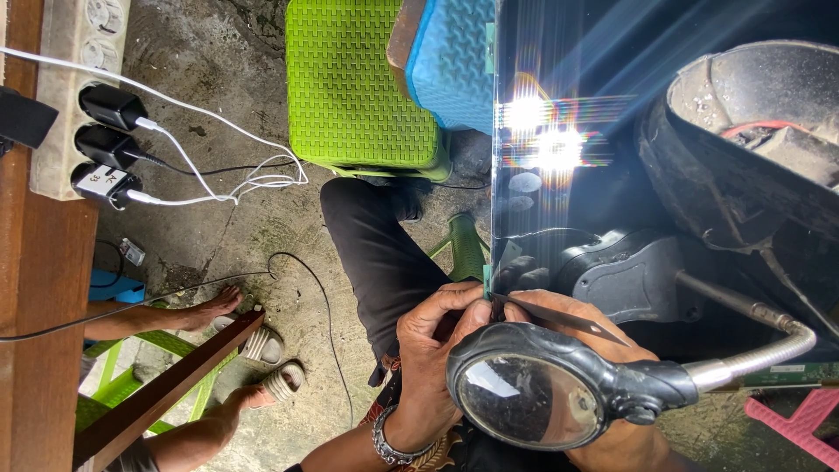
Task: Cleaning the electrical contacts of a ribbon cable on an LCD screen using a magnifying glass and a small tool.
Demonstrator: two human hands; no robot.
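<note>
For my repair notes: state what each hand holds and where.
The right hand pinches a thin metal blade near one end. The left hand steadies the panel edge.

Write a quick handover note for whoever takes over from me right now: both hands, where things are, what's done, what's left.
Left hand: pinches the edge of the glossy dark panel.
Right hand: holds a thin flat blade, tip at that same edge.
Magnifier on its gooseneck hangs over both hands.
Done: blade tip is at the panel edge; no gap shows.
Left: cannot tell from this view.
</note>
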